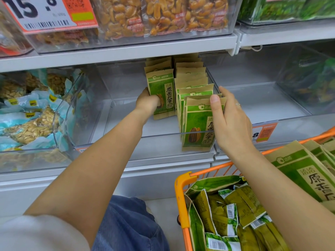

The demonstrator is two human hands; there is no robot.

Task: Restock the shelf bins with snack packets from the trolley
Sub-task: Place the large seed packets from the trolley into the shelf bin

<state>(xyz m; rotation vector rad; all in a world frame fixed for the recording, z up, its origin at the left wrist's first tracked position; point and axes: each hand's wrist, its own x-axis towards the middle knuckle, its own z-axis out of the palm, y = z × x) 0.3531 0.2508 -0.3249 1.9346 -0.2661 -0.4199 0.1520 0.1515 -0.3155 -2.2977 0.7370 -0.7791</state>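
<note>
Two upright rows of green-and-tan sunflower seed packets stand in a clear shelf bin [126,136]. My left hand [147,102] reaches into the bin and grips the front packet of the left row [161,87]. My right hand [229,120] holds the right side of the front packets of the right row [196,124], thumb pressed on their top edge. More of the same packets [304,171] lie stacked in the orange trolley [183,201] at lower right, over small green packets [230,216].
A bin of blue peanut packets [30,115] sits to the left. A clear bin [268,104] with a bare floor is to the right, with green packets beyond. Peanut bags [163,13] and a price tag fill the shelf above.
</note>
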